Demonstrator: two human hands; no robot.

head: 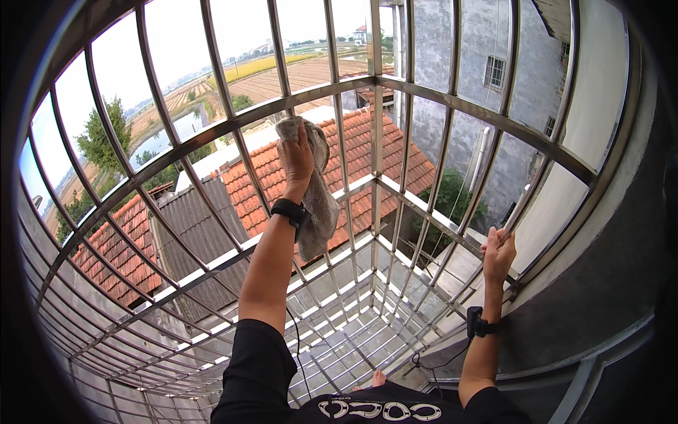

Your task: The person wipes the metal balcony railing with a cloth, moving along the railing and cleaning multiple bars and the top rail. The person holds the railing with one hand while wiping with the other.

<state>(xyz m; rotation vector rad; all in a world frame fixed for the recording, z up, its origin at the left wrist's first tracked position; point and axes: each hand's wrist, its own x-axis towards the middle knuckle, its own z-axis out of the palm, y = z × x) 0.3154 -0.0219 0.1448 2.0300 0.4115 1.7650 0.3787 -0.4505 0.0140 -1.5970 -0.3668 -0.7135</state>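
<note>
My left hand (296, 160) is closed around a grey cloth (320, 212), pressing it against an upright metal bar of the window cage just below the upper rail (243, 119). Most of the cloth hangs down beside my wrist. At the right, my right hand (498, 255) grips an upright bar (522, 210) close to the wall end of the cage. Both wrists wear black bands with small devices. The cage's bars are bare, shiny metal, and its two sides meet at a corner post (376, 138).
A barred metal floor (344, 344) lies below, with a bare foot (378, 378) at its edge. Black cables hang by both arms. A grey wall (598, 297) and a frame stand at right. Tiled roofs (365, 132) and a building are outside the bars.
</note>
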